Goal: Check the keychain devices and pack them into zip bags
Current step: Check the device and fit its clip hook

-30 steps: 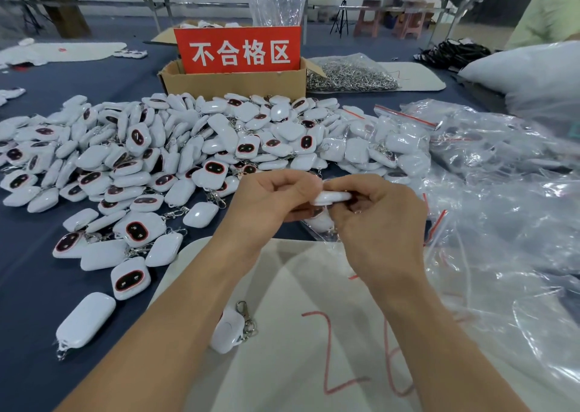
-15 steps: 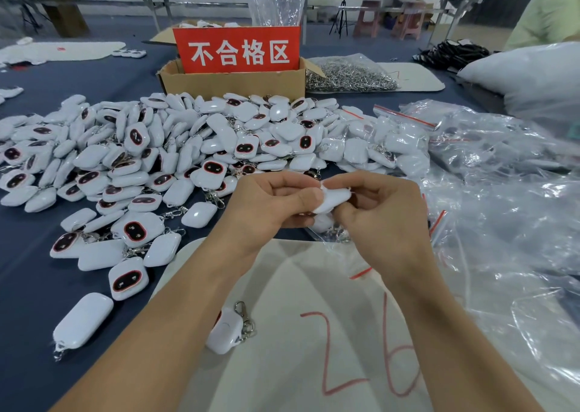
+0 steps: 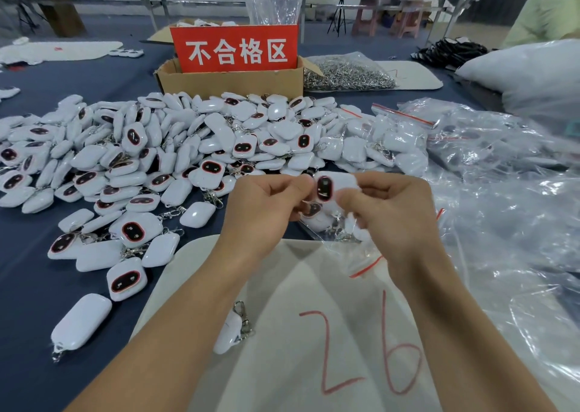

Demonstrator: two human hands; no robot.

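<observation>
Both hands hold one white keychain device (image 3: 332, 188) up over the table, its dark red-rimmed face turned toward me. My left hand (image 3: 266, 204) pinches its left edge and my right hand (image 3: 386, 213) grips its right side. A clear zip bag (image 3: 351, 248) with a red seal hangs below my right hand; another device shows inside it. A big heap of the same white devices (image 3: 175, 154) covers the blue table to the left and behind. One more device with a metal clasp (image 3: 230, 333) lies under my left forearm.
A cardboard box with a red sign (image 3: 233, 63) stands behind the heap. A bag of metal clasps (image 3: 348, 74) lies to its right. Filled and loose clear bags (image 3: 502, 191) pile up on the right. A white mat marked "26" (image 3: 314, 333) lies under my arms.
The device was edge-on between my fingers; it has been turned so its dark face shows. Both hands rose slightly, and the zip bag now hangs lower under my right hand.
</observation>
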